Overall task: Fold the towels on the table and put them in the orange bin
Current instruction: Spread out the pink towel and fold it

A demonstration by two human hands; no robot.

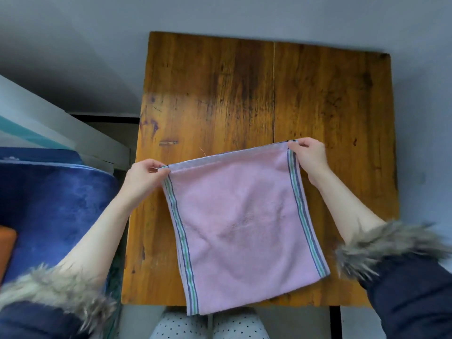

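A pink towel point(242, 223) with blue and green stripes along both side edges hangs stretched over the wooden table point(220, 89). My left hand point(144, 177) pinches its far left corner and my right hand point(309, 155) pinches its far right corner. The towel's near edge droops past the table's front edge, above my knees. An orange bin point(6, 253) shows only as a sliver at the left border of the view.
A dark blue plush cover point(53, 204) lies left of the table. White boards point(49, 123) slant behind it. A grey wall lies beyond the table's far edge. Fur-trimmed dark sleeves cover both my forearms near the bottom corners.
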